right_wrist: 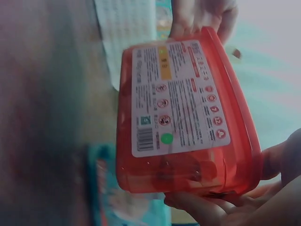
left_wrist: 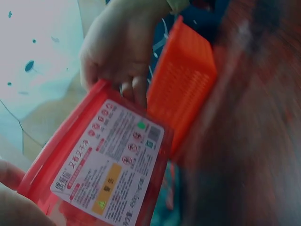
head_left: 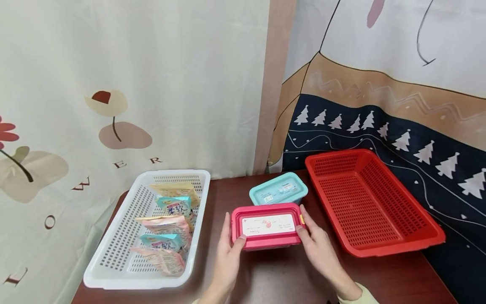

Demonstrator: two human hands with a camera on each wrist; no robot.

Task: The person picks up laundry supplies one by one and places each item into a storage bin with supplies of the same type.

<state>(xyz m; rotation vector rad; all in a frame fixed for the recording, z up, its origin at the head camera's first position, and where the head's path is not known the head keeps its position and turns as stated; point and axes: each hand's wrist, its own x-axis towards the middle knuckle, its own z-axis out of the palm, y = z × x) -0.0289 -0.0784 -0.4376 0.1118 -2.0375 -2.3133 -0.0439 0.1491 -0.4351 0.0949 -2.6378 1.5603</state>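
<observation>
A pink-red plastic box [head_left: 268, 241] with a lid and a white label is held up off the table between both hands. My left hand [head_left: 227, 257] grips its left end, thumb over the lid's edge. Its right end is gripped by my right hand [head_left: 320, 249], thumb on top and fingers behind. Both wrist views show the box's see-through red underside [right_wrist: 178, 172], which carries a printed label [left_wrist: 110, 162]. Just behind it, a light-blue lidded box [head_left: 279, 189] lies on the table, its front edge partly covered by the pink one.
On the left stands a white perforated basket [head_left: 114, 270] with several snack-like packets [head_left: 172, 207] in a row. A red perforated basket [head_left: 379, 211] sits at the right. Printed curtains [head_left: 190, 84] hang behind the dark red-brown table [head_left: 216, 198].
</observation>
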